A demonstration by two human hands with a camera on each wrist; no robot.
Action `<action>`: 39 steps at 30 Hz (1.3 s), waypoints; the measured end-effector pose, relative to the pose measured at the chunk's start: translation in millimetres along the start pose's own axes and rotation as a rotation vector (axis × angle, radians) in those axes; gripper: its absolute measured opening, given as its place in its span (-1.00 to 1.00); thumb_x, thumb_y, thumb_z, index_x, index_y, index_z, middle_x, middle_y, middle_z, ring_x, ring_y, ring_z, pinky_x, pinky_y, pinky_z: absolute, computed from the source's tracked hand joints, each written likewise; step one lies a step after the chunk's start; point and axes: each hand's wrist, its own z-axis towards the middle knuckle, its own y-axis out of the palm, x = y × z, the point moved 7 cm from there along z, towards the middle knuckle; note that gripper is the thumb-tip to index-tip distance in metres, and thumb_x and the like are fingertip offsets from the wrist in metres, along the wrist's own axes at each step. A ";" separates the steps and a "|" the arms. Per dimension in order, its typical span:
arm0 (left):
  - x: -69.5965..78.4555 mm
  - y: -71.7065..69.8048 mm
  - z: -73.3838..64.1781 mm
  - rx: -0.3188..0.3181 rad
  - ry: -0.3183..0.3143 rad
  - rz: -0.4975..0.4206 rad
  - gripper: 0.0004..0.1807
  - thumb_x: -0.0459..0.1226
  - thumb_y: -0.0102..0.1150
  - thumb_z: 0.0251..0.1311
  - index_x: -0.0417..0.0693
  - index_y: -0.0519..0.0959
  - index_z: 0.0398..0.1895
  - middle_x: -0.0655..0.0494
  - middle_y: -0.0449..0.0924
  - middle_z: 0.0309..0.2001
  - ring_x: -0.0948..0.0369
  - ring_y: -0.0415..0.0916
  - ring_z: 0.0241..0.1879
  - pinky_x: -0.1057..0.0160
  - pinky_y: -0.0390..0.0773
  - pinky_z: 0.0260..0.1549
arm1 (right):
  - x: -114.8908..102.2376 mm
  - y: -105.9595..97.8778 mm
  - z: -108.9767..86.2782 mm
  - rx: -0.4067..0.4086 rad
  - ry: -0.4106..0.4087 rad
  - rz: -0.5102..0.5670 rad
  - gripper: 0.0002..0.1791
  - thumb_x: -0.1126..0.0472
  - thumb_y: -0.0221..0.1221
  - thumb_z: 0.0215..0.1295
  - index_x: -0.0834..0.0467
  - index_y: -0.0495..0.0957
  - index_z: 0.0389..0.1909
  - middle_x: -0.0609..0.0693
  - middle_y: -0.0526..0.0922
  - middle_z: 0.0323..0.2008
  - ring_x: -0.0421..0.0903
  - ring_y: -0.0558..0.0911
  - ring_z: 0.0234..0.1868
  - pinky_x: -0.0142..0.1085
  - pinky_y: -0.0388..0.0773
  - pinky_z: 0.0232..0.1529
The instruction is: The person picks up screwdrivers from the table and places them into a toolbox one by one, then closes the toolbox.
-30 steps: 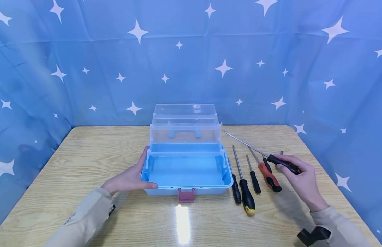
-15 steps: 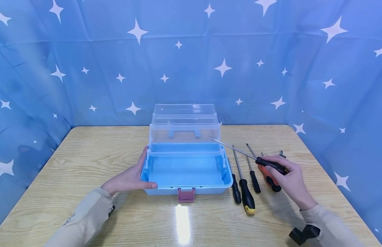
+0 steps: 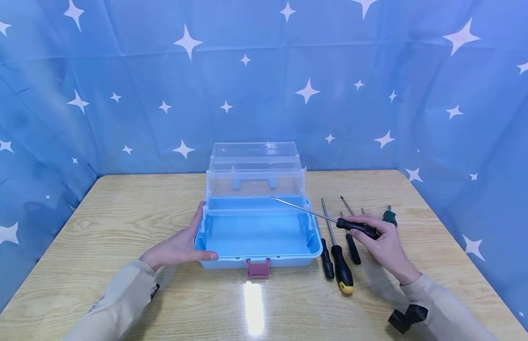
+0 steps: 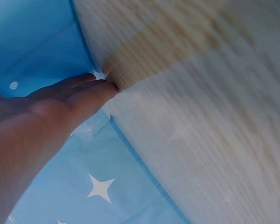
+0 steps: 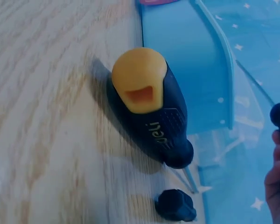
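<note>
Here, the right hand [image 3: 384, 240] grips a black-handled screwdriver [image 3: 347, 224], tip over the blue toolbox [image 3: 289, 263] the left hand [image 3: 184, 246] touches, fingers spread, while a yellow-ended screwdriver [image 3: 342, 269] lies between toolbox and right hand.

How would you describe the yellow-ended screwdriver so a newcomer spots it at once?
Start from the open blue box on the table. On its right in the head view, several black-handled screwdrivers lie side by side; the yellow-ended screwdriver is second from the box. Its thick black handle ends in yellow, which no other visible handle does.
</note>
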 end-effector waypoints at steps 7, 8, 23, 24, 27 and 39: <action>-0.8 -1.1 2.0 -0.002 0.004 0.007 0.43 -0.05 0.44 0.03 0.07 -0.68 0.45 -0.32 -0.45 0.48 -0.32 -0.14 0.39 -0.28 0.12 0.22 | -1.2 8.3 3.9 -0.028 0.003 0.006 -0.69 0.50 0.19 0.22 0.25 0.65 -0.02 -0.03 0.65 -0.08 -0.26 0.55 -0.07 -0.49 0.43 -0.22; -0.6 -1.4 2.3 -0.002 0.004 0.004 0.43 -0.05 0.44 0.02 0.07 -0.67 0.45 -0.32 -0.43 0.49 -0.32 -0.12 0.39 -0.28 0.14 0.21 | -1.5 9.6 4.3 -0.034 0.003 0.014 -0.69 0.50 0.19 0.23 0.26 0.64 -0.02 -0.02 0.65 -0.08 -0.25 0.55 -0.07 -0.48 0.43 -0.24; -0.6 -2.0 3.5 -0.006 0.017 -0.006 0.43 -0.06 0.45 0.01 0.09 -0.66 0.46 -0.30 -0.38 0.49 -0.31 -0.05 0.37 -0.26 0.21 0.19 | -7.2 28.6 10.8 -0.109 -0.019 0.082 -0.68 0.51 0.19 0.22 0.28 0.63 -0.01 0.03 0.64 -0.10 -0.18 0.55 -0.18 -0.40 0.47 -0.33; -0.5 -2.1 3.4 -0.006 0.017 -0.005 0.43 -0.05 0.45 0.01 0.08 -0.66 0.46 -0.30 -0.38 0.49 -0.31 -0.05 0.37 -0.26 0.21 0.19 | -7.5 29.7 11.2 -0.113 -0.020 0.082 -0.68 0.51 0.19 0.22 0.27 0.64 -0.01 0.03 0.64 -0.09 -0.18 0.55 -0.16 -0.40 0.48 -0.31; -0.3 -2.1 3.5 -0.005 0.012 -0.010 0.42 -0.06 0.45 0.02 0.09 -0.65 0.46 -0.28 -0.37 0.49 -0.29 -0.05 0.38 -0.25 0.21 0.20 | -7.8 33.6 12.0 -0.132 -0.014 0.096 -0.67 0.51 0.18 0.23 0.26 0.63 0.00 0.05 0.64 -0.07 -0.17 0.56 -0.16 -0.39 0.51 -0.31; -0.8 -2.0 1.3 -0.014 0.004 0.005 0.43 -0.03 0.44 0.01 0.08 -0.66 0.46 -0.34 -0.33 0.48 -0.32 -0.04 0.37 -0.28 0.21 0.18 | -16.4 47.5 13.9 -0.183 -0.050 0.165 -0.67 0.52 0.17 0.23 0.25 0.63 0.00 0.08 0.63 -0.10 -0.14 0.55 -0.26 -0.36 0.48 -0.41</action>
